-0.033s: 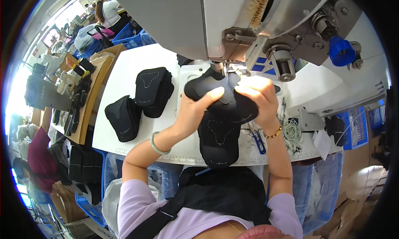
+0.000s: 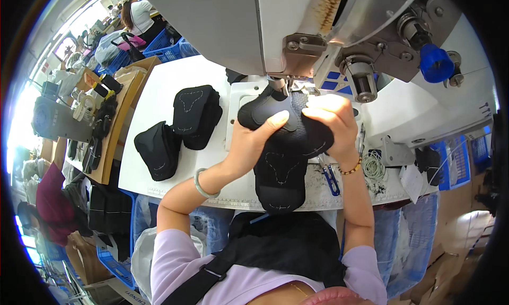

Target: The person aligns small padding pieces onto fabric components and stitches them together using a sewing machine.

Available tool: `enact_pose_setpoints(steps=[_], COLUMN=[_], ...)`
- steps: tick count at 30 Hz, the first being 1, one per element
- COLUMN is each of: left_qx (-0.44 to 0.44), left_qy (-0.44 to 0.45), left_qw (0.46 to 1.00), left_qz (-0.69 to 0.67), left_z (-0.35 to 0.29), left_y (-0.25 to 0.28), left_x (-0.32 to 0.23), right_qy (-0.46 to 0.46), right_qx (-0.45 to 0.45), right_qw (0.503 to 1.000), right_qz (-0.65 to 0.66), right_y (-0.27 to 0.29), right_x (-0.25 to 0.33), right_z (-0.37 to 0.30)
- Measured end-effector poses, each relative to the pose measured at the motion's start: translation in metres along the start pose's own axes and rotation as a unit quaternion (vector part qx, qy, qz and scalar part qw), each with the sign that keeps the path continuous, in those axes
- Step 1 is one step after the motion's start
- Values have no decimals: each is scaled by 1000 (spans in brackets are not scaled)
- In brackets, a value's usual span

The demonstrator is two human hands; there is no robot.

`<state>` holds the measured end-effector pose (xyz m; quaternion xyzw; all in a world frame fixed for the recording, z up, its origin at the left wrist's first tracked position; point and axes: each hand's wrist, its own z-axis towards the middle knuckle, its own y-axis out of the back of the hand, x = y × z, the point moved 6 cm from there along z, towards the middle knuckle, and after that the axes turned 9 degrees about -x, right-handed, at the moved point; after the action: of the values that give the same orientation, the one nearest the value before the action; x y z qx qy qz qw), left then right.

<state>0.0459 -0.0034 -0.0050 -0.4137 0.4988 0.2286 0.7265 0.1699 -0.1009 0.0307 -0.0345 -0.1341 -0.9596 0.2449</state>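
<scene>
A black padded fabric piece (image 2: 271, 114) lies under the presser foot (image 2: 286, 85) of a white sewing machine (image 2: 212, 19). My left hand (image 2: 249, 143) holds its left side, the thumb pressed flat on top and the fingers hidden beneath. At its right edge my right hand (image 2: 336, 126) grips the piece, fingertips close to the presser foot. Directly below, a stack of black pieces (image 2: 281, 180) with white stitched outlines reaches over the table's front edge. Two more black stacks, a taller one (image 2: 195, 114) and a smaller one (image 2: 157, 151), stand to the left.
Blue thread snips (image 2: 331, 181) and a coil of pale cord (image 2: 374, 167) lie right of my right wrist on the white table (image 2: 143, 180). A wooden-edged bench (image 2: 114, 140) stands at left. Blue crates (image 2: 454, 164) sit beyond the right side. Another person (image 2: 140, 16) sits far left.
Both hands and the black piece have shifted very slightly to the right. The stacks have stayed where they were.
</scene>
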Motion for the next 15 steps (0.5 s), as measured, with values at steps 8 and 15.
enact_pose_setpoints(steps=[8, 15], left_qx=[-22, -17], left_qy=[-11, -32], left_qw=[999, 999], left_qz=[-23, 2], left_z=[-5, -3], left_y=[-9, -13], left_x=[2, -2], right_qy=[-33, -54], right_qx=[4, 38], right_qw=[998, 997], right_qz=[59, 39], right_y=[5, 5], right_x=[-10, -15], right_z=[2, 1])
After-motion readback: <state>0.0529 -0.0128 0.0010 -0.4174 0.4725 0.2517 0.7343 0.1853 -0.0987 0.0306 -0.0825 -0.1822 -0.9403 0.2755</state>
